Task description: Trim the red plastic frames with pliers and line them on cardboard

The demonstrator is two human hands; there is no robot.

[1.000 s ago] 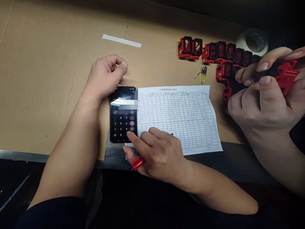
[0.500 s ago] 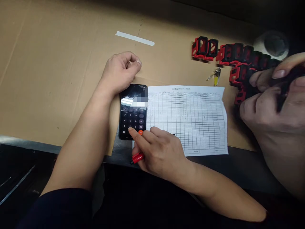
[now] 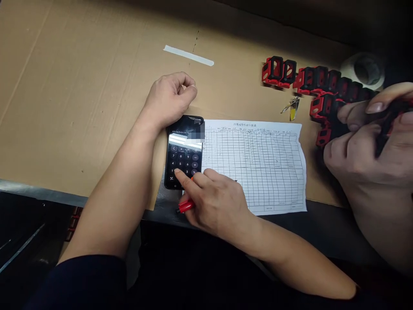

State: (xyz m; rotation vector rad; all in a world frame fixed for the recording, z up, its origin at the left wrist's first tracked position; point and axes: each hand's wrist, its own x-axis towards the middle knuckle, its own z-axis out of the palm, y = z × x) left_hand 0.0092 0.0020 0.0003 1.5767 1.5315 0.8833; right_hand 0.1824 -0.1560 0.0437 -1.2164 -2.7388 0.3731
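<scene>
A black smartphone with a calculator keypad on its screen lies face up near the table's near edge, at the scene's middle. The right hand extends its index finger to the lower keypad, covering the area beside the "1" key; whether the fingertip touches the glass cannot be told. Its other fingers are folded around a red pen with a black end, which points left. The left hand rests just beyond the phone's far end, holding nothing visible, its fingers loosely curled together and the thumb drawn against the index finger. Right of the phone, a white paper sheet printed with a ruled grid meets the phone's right edge. Beneath lies brown cardboard sheeting; a narrow white strip lies on it, farther off. Far right of the paper are a metal clipper with a yellow patch, rows of red-and-black frame-shaped parts and a pale tape roll. At the right edge, a co-worker's hands close around a blurred red-and-black object.
</scene>
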